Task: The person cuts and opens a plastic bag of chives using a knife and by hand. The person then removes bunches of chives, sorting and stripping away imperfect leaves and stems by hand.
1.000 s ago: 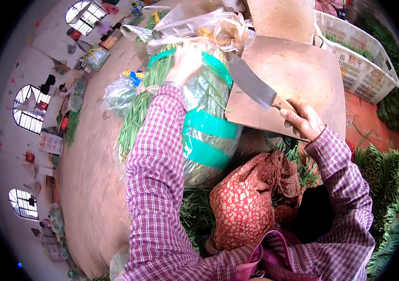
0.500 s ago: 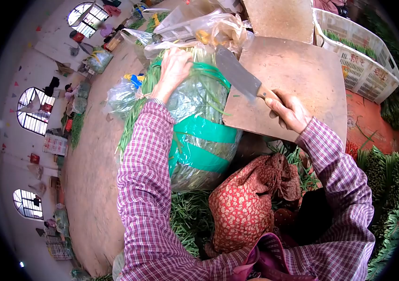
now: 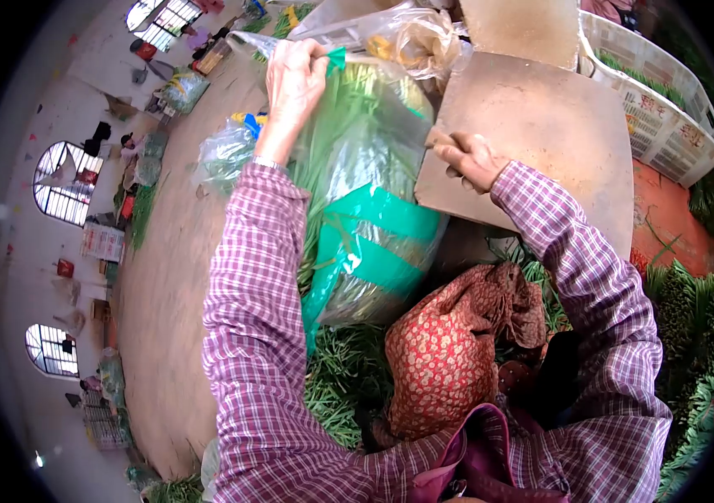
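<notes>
From the head view, the left hand (image 3: 292, 84) has its fingers narrow at the upper end of the bundle of greens (image 3: 365, 151), apparently pinching a strip of green tape (image 3: 337, 59). The right hand (image 3: 468, 159) is closed around a knife (image 3: 438, 137); only the wooden handle reads clearly, the blade being lost in blur. The bundle, in clear plastic with green bands (image 3: 378, 210) round its lower part, sits just left of the brown board (image 3: 541, 134), past that board's near left corner; what bears it is hidden.

To handle this well, the strip is best kept taut and lifted off the plastic, with the left fingers out of the blade's line. The edge should face away from the left wrist, and light pressure would spare the leaves.

The right hand is over the board's left edge, so its best room is rightward across the board, short of the white crate (image 3: 667, 126) beyond the right edge. The left arm has room toward the floor (image 3: 168, 335), minding the small clear bag (image 3: 227, 159). Red floral cloth (image 3: 441, 360) below the near edge limits drawing straight back.
</notes>
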